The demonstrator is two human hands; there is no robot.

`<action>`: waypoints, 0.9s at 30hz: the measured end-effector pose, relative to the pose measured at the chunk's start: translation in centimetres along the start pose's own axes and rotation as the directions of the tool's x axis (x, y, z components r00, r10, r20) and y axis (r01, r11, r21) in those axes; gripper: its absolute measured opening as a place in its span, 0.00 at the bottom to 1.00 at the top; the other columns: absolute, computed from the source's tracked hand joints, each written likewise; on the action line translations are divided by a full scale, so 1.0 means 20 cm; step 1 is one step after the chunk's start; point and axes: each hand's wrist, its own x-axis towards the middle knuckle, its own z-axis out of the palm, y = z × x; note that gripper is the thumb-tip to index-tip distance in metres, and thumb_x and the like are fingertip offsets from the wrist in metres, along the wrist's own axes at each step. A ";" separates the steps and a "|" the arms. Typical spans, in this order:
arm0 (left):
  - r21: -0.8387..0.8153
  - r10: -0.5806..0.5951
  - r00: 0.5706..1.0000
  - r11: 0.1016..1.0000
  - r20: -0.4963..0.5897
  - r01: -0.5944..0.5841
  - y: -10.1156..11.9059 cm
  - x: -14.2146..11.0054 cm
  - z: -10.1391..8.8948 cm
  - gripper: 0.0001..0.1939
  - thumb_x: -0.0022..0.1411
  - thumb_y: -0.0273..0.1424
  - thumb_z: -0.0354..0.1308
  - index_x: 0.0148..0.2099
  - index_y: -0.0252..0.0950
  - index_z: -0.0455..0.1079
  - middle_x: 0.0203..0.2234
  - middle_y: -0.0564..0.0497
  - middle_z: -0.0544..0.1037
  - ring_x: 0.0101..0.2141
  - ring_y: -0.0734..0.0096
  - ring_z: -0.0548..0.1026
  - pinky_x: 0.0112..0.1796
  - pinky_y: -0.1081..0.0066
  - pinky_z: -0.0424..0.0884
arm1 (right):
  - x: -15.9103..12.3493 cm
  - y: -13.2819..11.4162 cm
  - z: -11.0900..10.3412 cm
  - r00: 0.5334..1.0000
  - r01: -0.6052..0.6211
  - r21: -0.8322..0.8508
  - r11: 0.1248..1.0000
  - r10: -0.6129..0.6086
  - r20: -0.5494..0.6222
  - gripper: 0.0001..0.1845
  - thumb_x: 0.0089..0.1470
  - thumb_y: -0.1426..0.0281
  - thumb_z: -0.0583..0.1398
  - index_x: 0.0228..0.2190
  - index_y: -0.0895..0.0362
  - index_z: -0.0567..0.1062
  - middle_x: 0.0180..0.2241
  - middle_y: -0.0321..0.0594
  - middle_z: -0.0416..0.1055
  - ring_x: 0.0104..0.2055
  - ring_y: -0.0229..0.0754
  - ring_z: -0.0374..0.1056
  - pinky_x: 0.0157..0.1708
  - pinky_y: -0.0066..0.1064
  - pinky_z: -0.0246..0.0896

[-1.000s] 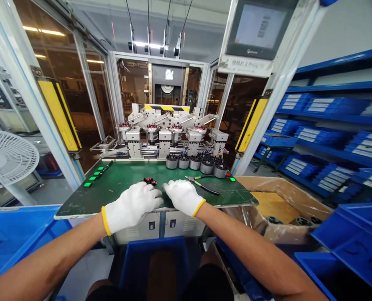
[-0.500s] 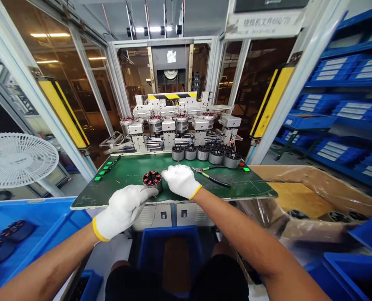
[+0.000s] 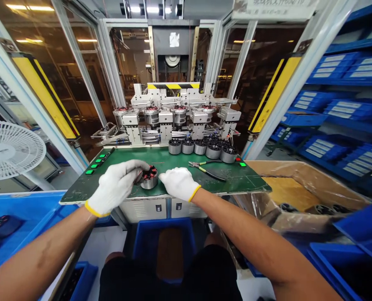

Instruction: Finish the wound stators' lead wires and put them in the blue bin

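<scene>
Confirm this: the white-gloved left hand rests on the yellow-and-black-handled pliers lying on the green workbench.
Wrong object: the head view shows the white-gloved left hand on a round metal stator with red windings, not on the pliers. The pliers do lie on the green workbench, untouched.

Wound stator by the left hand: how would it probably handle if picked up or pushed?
Probably heavy for its size, since the wound stator looks mostly metal. Upright, it seems stable, but its round wall could roll if tipped. The red windings on top may be delicate.
</scene>
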 end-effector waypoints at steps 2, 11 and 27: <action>0.032 0.030 0.999 0.999 0.028 -0.031 0.08 0.11 -0.02 0.16 0.59 0.32 0.45 0.42 0.42 0.74 0.36 0.55 0.79 0.36 0.69 0.75 0.35 0.72 0.71 | -0.02 -0.05 0.01 1.000 -0.003 0.020 1.000 0.003 -0.007 0.06 0.52 0.75 0.54 0.31 0.57 0.71 0.30 0.45 0.72 0.34 0.51 0.71 0.31 0.40 0.62; 0.115 0.084 0.981 0.988 0.173 -0.105 0.25 0.42 0.14 0.18 0.55 0.31 0.48 0.43 0.42 0.76 0.29 0.53 0.80 0.30 0.70 0.76 0.34 0.72 0.70 | -0.11 -0.28 0.00 0.992 -0.113 -0.017 0.993 0.112 -0.055 0.08 0.51 0.77 0.52 0.35 0.63 0.69 0.29 0.52 0.71 0.32 0.53 0.71 0.27 0.39 0.64; 0.449 0.603 0.796 0.697 0.053 -0.559 -0.15 0.02 0.31 0.19 0.64 0.27 0.45 0.54 0.35 0.67 0.49 0.41 0.73 0.49 0.57 0.70 0.49 0.57 0.67 | -0.21 -0.33 -0.05 0.963 -0.270 0.061 0.961 0.269 0.015 0.14 0.54 0.74 0.51 0.40 0.57 0.72 0.30 0.49 0.73 0.32 0.50 0.73 0.30 0.38 0.67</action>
